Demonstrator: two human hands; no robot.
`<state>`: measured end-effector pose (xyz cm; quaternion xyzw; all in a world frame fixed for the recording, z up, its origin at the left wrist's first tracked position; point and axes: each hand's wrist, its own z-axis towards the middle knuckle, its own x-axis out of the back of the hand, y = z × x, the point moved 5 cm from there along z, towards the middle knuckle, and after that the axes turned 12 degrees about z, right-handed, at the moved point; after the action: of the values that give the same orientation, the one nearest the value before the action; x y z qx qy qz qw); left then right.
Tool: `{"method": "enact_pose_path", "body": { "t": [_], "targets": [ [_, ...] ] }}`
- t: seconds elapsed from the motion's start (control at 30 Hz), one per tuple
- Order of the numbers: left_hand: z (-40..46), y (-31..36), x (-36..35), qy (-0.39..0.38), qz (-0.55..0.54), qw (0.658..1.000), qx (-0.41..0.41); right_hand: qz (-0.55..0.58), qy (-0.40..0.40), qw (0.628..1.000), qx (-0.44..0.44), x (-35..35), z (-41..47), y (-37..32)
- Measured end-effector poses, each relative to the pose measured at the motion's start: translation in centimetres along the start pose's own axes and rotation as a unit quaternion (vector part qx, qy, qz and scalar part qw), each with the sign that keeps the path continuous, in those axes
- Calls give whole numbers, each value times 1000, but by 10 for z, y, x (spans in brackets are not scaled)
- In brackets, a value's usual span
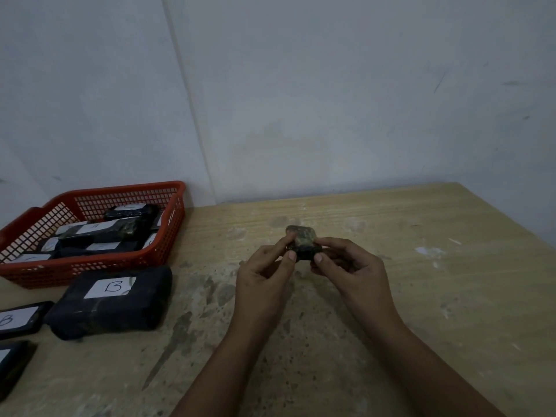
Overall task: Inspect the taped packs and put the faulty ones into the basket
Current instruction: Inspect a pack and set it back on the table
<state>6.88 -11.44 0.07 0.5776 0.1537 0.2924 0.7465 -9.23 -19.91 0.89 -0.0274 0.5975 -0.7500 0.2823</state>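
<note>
Center of frame: small dark taped pack held up above the wooden table, between both hands. Left hand pinches its left end, thumb on the near edge, index finger on the far upper side; other fingers curled loosely under. Right hand pinches the right end, thumb tip on the near lower corner, fingers curled around behind and beneath. Pack's top face looks worn, brownish, tilted toward the camera. Left of frame: red mesh basket against the wall, several dark packs with white labels piled inside. Just below the basket, a big dark pack labelled B lies flat on the table. Lower left edge: two more dark packs, cut off by the frame, one with a B label.
</note>
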Motion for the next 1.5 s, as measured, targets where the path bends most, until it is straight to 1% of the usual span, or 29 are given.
{"method": "enact_pose_path", "body": {
  "t": [0.13,0.23,0.33,0.4,0.47,0.57,0.7,0.87,0.97,1.07,1.13,1.23,1.3,1.4,1.5],
  "targets": [
    [-1,-2,-1,6,-43,999,17,9,3,1000,8,-1,0,-3],
    [-2,-5,-2,-1,-25,1000,17,6,0,1000,4,1,0,-2],
    [-4,1,-5,-6,-43,999,23,10,-6,1000,1,2,2,-3],
    [-3,3,-5,-1,-29,999,30,12,-15,1000,-2,1,5,-4],
    [0,-1,-2,6,-16,999,51,26,-19,999,-16,0,7,-3],
    [2,-5,0,2,-61,993,98,53,-6,997,-51,3,9,1],
    [0,-4,-2,-27,-82,991,98,68,3,995,-69,7,11,7],
    [2,-9,-2,-42,-49,993,102,9,-9,998,-64,10,13,10],
    [3,-12,-1,-54,-14,992,117,2,-15,998,-67,7,13,8],
    [3,-7,-1,-70,-47,989,118,-5,-7,997,-76,7,13,6],
    [4,-3,2,-49,-80,987,132,-12,-32,995,-99,6,12,10],
    [6,-5,8,-15,-71,987,146,-25,-70,990,-122,1,8,16],
    [6,-8,9,-11,-53,987,149,-20,-70,991,-114,-3,7,15],
    [4,-8,5,-31,-15,990,135,-13,-33,995,-89,0,9,10],
    [1,-4,-1,-45,-24,989,140,-19,-23,997,-71,3,10,5]
  ]
}}
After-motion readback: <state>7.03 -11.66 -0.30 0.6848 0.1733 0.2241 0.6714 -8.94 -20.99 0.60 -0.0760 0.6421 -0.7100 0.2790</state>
